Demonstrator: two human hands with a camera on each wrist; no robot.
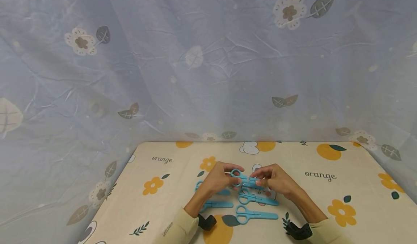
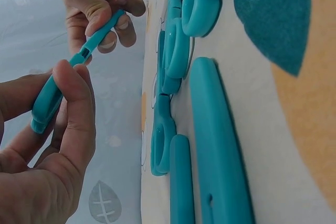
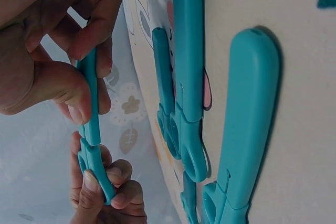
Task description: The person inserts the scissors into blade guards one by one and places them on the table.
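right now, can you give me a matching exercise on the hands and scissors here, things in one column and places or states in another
Things:
1. left hand
2. right hand
3. held scissors
4. nearest scissors

States:
A. lies flat on the tablecloth, untouched
B. pinches the sheathed blade end
C. up off the table, between both hands
D. grips the handle loops

Pairs: 1-D, 2-B, 3-C, 4-A
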